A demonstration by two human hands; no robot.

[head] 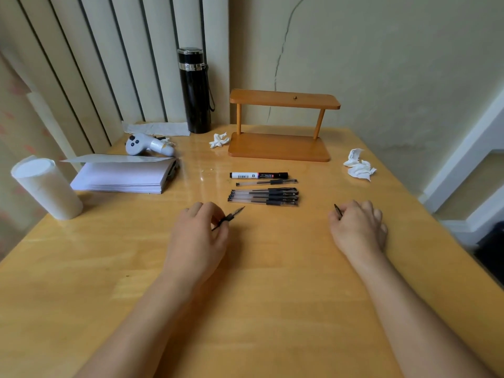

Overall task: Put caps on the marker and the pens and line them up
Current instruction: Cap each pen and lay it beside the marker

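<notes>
1. The left hand (200, 227) is closed on an uncapped pen (228, 218), gripped at mid-barrel with the bare tip pointing towards 1 o'clock, just short of the row of laid pens.
2. The right hand (357, 227) rests on the worktop (259, 309) at 3 o'clock, fingers curled around a small dark cap (338, 211); only its end shows above the thumb. The two hands sit well apart.
3. At 12 o'clock from the hands lie the marker (258, 175), one pen (266, 182) just below it, and a tight group of pens (264, 197) lying parallel; all appear capped, though fine detail is unclear.
4. Judged step in hand: fitting the cap onto the held pen. Most of the task looks complete.
5. To do it well, the hands should meet over the bare worktop, clear of the row, so nothing is nudged.
6. The cap's open end should face the tip and line up with the barrel before pushing; an angled push risks ink on the fingers.
7. The cap should be pressed fully home, with its clip matching the others.
8. The pen should then go at 6 o'clock of the group, parallel, ends level.
</notes>
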